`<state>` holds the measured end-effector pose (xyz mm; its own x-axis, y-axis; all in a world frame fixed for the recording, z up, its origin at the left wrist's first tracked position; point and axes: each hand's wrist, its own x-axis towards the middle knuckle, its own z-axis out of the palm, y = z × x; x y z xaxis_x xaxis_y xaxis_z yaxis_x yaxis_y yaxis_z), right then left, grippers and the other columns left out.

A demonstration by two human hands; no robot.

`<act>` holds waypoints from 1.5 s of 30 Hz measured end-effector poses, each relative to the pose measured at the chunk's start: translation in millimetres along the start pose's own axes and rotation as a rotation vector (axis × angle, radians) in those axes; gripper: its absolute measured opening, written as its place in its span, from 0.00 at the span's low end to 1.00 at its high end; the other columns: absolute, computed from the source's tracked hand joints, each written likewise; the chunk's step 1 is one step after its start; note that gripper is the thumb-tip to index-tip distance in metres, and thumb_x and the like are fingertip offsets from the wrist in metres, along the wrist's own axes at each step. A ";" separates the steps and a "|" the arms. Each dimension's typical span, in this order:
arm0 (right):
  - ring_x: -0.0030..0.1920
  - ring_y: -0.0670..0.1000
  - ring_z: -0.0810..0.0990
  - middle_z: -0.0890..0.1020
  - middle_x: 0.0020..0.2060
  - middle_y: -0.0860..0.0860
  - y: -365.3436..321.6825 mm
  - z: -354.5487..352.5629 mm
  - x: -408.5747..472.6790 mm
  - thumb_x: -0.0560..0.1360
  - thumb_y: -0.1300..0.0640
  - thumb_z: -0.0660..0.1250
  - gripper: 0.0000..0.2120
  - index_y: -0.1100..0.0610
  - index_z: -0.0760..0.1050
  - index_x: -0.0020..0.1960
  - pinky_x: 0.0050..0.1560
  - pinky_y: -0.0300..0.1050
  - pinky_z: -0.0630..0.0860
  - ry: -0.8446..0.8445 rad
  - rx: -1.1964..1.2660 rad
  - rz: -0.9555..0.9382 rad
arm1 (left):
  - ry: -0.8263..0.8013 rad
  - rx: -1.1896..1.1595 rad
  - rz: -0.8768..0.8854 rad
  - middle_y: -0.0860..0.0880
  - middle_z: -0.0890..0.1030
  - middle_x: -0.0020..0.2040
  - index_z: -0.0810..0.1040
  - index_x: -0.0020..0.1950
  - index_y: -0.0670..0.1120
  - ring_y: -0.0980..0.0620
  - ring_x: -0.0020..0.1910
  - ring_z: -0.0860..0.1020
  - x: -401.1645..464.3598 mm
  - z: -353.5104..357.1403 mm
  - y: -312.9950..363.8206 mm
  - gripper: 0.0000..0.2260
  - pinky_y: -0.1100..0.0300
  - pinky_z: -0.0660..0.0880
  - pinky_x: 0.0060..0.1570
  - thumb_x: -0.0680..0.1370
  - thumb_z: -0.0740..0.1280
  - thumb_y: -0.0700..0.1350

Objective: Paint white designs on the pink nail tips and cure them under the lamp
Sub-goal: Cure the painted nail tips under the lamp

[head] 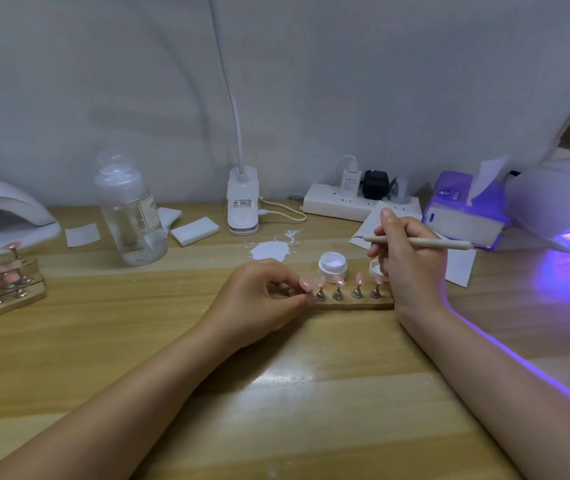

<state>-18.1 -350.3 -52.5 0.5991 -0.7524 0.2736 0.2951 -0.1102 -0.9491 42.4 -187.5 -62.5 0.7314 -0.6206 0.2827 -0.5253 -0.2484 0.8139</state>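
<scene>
Hands: left pinches nail-tip stand; right grips brush. Bottle label unreadable.

Single view only – head-worn wide-angle, looking forward and down over the wooden table from the person's seat. Both forearms enter from the bottom edge, so the near table edge sits just under the lens. Faces the grey backdrop behind the table – it fills the upper half. Close working range; edges bow from lens distortion. No second view, so no overlap.
</scene>
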 end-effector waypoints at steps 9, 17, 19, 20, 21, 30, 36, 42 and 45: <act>0.19 0.42 0.67 0.75 0.22 0.48 0.6 -0.2 0.0 0.79 0.53 0.60 0.15 0.56 0.73 0.35 0.18 0.34 0.64 -0.056 -0.031 0.035 | -0.031 -0.104 -0.096 0.55 0.82 0.38 0.82 0.35 0.50 0.62 0.38 0.78 1.7 -1.0 0.8 0.08 0.73 0.74 0.42 0.68 0.74 0.37; 0.21 0.40 0.67 0.75 0.26 0.48 5.0 0.3 3.3 0.79 0.50 0.59 0.16 0.54 0.74 0.35 0.19 0.33 0.63 -0.098 -0.086 0.055 | 0.083 -0.017 -0.123 0.48 0.83 0.37 0.77 0.31 0.45 0.61 0.37 0.80 1.2 5.8 -2.5 0.09 0.58 0.76 0.45 0.68 0.75 0.41; 0.21 0.40 0.67 0.76 0.24 0.47 5.3 0.9 2.9 0.78 0.50 0.60 0.15 0.54 0.74 0.35 0.19 0.33 0.63 -0.106 -0.097 0.053 | 0.083 -0.005 -0.114 0.47 0.83 0.37 0.76 0.31 0.44 0.60 0.38 0.80 1.5 5.7 -2.3 0.09 0.55 0.77 0.46 0.68 0.75 0.42; 0.20 0.40 0.67 0.76 0.23 0.47 5.2 0.8 2.5 0.77 0.50 0.61 0.15 0.54 0.74 0.35 0.19 0.33 0.63 -0.110 -0.096 0.049 | 0.079 -0.004 -0.110 0.47 0.83 0.38 0.76 0.32 0.44 0.56 0.39 0.81 1.3 5.5 -1.9 0.09 0.53 0.77 0.47 0.67 0.75 0.42; 0.19 0.40 0.67 0.76 0.23 0.47 4.8 0.8 2.1 0.77 0.50 0.62 0.14 0.55 0.74 0.36 0.19 0.33 0.63 -0.111 -0.091 0.044 | 0.077 -0.006 -0.105 0.47 0.83 0.38 0.76 0.32 0.45 0.52 0.40 0.81 1.1 5.2 -1.6 0.09 0.52 0.77 0.47 0.67 0.75 0.42; 0.20 0.40 0.71 0.78 0.22 0.47 -2.3 0.4 5.2 0.74 0.52 0.67 0.14 0.58 0.70 0.34 0.20 0.31 0.66 -0.041 -0.102 -0.094 | 0.036 -0.106 -0.064 0.54 0.80 0.30 0.80 0.35 0.48 0.61 0.30 0.75 0.3 3.1 -0.6 0.06 0.68 0.72 0.32 0.71 0.73 0.40; 0.27 0.44 0.76 0.77 0.21 0.48 -8.7 4.1 19.2 0.71 0.50 0.71 0.19 0.57 0.68 0.28 0.33 0.40 0.71 -0.119 -0.405 -0.227 | 0.038 -0.212 -0.028 0.47 0.81 0.33 0.80 0.38 0.42 0.62 0.29 0.75 -0.5 0.4 0.2 0.03 0.73 0.71 0.32 0.71 0.71 0.37; 0.25 0.46 0.70 0.71 0.17 0.44 2.7 9.6 22.8 0.70 0.49 0.71 0.20 0.54 0.67 0.25 0.32 0.43 0.69 -0.164 -0.539 -0.185 | 0.068 -0.279 -0.018 0.53 0.81 0.30 0.79 0.35 0.46 0.62 0.31 0.78 0.7 0.6 -2.8 0.07 0.73 0.72 0.33 0.70 0.71 0.35; 0.21 0.43 0.71 0.71 0.16 0.45 2.4 12.9 25.5 0.71 0.50 0.70 0.19 0.54 0.67 0.26 0.28 0.38 0.68 -0.203 -0.597 -0.200 | 0.068 -0.305 -0.016 0.52 0.82 0.30 0.79 0.34 0.46 0.58 0.33 0.80 0.2 1.2 -3.6 0.08 0.71 0.74 0.34 0.70 0.71 0.35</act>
<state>7.5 -361.4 -45.8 0.7212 -0.5489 0.4225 -0.0131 -0.6206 -0.7840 43.9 -187.7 -66.0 0.7716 -0.5645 0.2934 -0.3662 -0.0169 0.9304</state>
